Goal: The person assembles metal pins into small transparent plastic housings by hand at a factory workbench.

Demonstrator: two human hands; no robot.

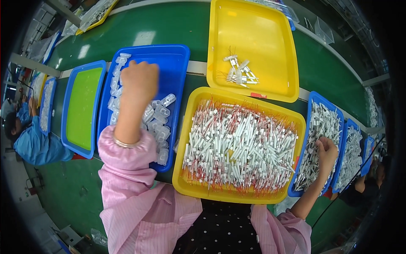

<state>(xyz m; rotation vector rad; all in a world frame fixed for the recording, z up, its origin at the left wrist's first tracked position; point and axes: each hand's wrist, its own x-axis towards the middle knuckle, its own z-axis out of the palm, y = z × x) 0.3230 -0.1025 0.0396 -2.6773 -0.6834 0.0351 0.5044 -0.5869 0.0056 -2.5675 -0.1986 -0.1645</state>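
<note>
My left hand [139, 80] is closed over a blue tray [169, 53] of translucent plastic housings [162, 112]. Its fingers curl away from view, so whatever they hold is hidden. On the right, my right hand [327, 152] reaches above another blue tray [341, 114] filled with thin silvery-white parts [323, 122]. Its thumb and fingertips come together in a pinch; what lies between them is too small to make out. Between my arms sits a yellow tray [182, 186] heaped with slim white pieces with red wires [241, 144].
Beyond it, a larger yellow tray [253, 34] holds a few wired white pieces [241, 74]. A blue tray with a lime-green bottom [80, 108] lies at left. More parts trays [349, 152] stand at right. Co-workers sit at both ends, one in a blue sleeve [40, 146].
</note>
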